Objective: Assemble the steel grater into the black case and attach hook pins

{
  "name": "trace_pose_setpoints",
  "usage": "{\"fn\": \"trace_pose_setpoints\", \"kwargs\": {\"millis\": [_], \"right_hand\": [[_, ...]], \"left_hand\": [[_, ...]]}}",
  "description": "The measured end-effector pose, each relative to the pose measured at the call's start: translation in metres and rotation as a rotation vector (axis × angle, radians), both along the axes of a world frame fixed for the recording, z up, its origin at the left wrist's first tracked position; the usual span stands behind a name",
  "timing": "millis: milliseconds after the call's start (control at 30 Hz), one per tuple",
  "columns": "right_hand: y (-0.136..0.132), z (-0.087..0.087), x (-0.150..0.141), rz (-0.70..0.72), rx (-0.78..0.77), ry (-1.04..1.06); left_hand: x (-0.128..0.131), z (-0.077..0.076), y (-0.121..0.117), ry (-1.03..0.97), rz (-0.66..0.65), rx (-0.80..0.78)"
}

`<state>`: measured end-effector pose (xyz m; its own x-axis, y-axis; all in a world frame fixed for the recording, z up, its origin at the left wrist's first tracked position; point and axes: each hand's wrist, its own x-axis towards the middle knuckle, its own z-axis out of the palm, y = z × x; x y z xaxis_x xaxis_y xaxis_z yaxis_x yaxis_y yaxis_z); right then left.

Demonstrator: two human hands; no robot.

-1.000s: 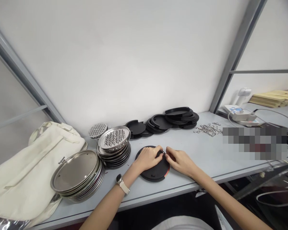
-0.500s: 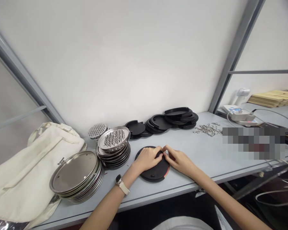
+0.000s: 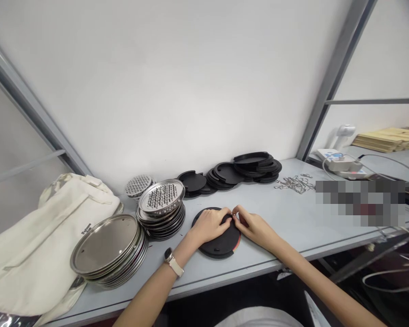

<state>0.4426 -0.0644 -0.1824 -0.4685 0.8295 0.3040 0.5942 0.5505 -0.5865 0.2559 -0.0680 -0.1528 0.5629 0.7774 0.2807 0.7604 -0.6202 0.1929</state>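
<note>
Small dark lettering runs across the cream cloth bag point(image 3: 51, 236), too blurred for me to read. Beside it, smooth metal discs point(image 3: 105, 245) are stacked; next come round graters point(image 3: 162, 197), their tops studded with raised teeth. On the grey table point(image 3: 279, 206), right before the person, lies a matte black round disc point(image 3: 216, 249) with a red-yellow streak at its right edge. The left hand point(image 3: 209, 225) lies over it, fingers bent; whether it grips or just presses, I can't tell. The right hand point(image 3: 254, 228), thumb and forefinger nearly together, pinches a tiny metal piece point(image 3: 234, 214) at the rim.
</note>
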Motion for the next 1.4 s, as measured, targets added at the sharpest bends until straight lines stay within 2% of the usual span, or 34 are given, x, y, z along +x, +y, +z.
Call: {"fn": "trace_pose_setpoints", "kwargs": {"millis": [367,633,967,1400], "right_hand": [[-0.0008,0.0021,-0.0006,0.020,0.010,0.025],[0.0016,0.0017,0.0010,-0.028,0.148,0.118],[0.0027,0.0013,0.0001,0.025,0.015,0.158],[0.0025,0.0017,-0.0005,0.025,0.054,0.063]], "left_hand": [[0.0004,-0.0002,0.0001,-0.001,0.010,-0.017],[0.0004,-0.0010,0.0008,0.015,0.014,-0.019],[-0.0011,-0.0020,0.0018,0.026,0.001,0.003],[0.0003,0.0013,-0.0002,0.033,0.008,-0.005]]}}
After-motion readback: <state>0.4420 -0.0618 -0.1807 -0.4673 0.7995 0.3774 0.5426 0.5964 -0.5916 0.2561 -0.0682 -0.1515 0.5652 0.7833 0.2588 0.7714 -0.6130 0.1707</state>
